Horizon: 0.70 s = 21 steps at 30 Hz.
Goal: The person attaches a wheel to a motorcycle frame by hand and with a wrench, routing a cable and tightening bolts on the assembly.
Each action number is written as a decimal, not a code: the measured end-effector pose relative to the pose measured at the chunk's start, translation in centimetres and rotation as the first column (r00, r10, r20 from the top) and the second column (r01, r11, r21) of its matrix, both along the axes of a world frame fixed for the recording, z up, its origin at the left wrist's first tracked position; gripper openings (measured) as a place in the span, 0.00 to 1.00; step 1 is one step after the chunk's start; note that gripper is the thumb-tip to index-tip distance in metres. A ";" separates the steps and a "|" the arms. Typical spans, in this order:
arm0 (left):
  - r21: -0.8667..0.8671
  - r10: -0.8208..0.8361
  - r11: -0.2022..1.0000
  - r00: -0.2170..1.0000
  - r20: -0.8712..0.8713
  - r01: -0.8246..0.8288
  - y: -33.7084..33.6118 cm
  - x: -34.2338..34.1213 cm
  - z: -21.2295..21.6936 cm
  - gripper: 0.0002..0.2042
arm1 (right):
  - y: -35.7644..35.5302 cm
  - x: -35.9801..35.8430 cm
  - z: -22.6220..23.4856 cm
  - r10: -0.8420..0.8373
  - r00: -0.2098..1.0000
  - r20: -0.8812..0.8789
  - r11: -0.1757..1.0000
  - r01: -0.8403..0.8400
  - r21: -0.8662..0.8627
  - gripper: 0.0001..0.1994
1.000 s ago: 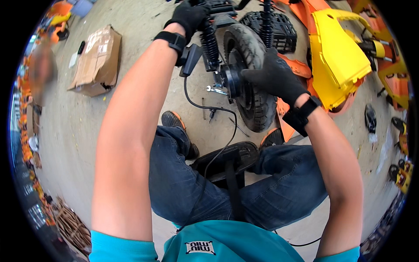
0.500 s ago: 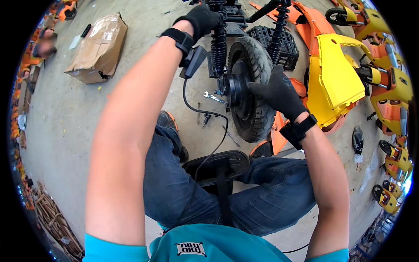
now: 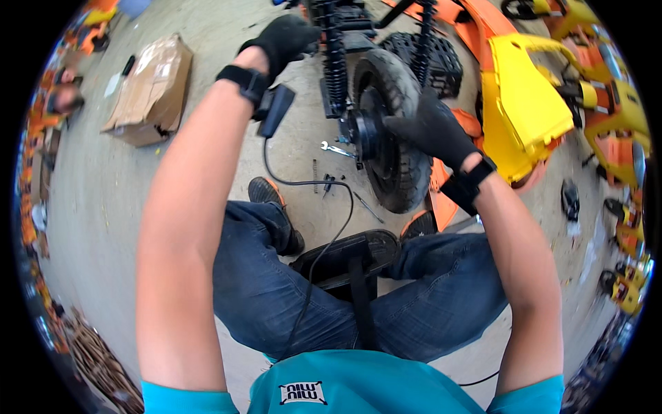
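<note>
Cardboard box seen on concrete floor, far left. Left hand, black-gloved, fingers curled around dark frame part beside shock spring. Black wheel stood upright at centre, ahead of knees. Right hand laid on wheel hub, fingers bent, gripping it. Wrench lying on floor just left of wheel. Yellow panel at right.
</note>
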<state>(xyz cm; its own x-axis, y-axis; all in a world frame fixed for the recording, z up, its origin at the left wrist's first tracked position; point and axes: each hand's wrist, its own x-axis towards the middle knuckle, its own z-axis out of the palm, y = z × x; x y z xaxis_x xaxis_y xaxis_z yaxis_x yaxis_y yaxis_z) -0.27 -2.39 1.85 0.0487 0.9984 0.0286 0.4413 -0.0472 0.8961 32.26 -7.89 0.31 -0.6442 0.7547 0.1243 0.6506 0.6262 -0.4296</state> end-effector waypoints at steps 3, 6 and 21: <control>-0.227 0.095 0.972 0.988 0.122 -0.065 -2.2 0.6 0.6 0.10 | -0.4 -0.6 0.2 -0.110 0.991 -0.077 0.993 0.106 -0.055 0.36; -0.394 -0.003 0.919 1.000 0.003 0.004 -3.3 0.2 -0.2 0.07 | -0.1 -1.0 0.1 -0.137 0.991 0.002 0.978 0.135 -0.157 0.39; -0.317 -0.446 0.895 0.624 -0.642 0.313 -9.6 8.6 -4.6 0.18 | 0.3 -0.7 -0.7 -0.065 0.997 0.045 0.997 0.062 0.051 0.34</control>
<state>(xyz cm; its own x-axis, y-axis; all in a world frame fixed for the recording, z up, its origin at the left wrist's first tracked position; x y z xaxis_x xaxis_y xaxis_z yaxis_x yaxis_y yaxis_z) 8.35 -11.99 -2.76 0.3635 0.8719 -0.3282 0.9021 -0.2415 0.3575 31.60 -7.55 -0.43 -0.6011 0.7880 0.1332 0.7085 0.6026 -0.3673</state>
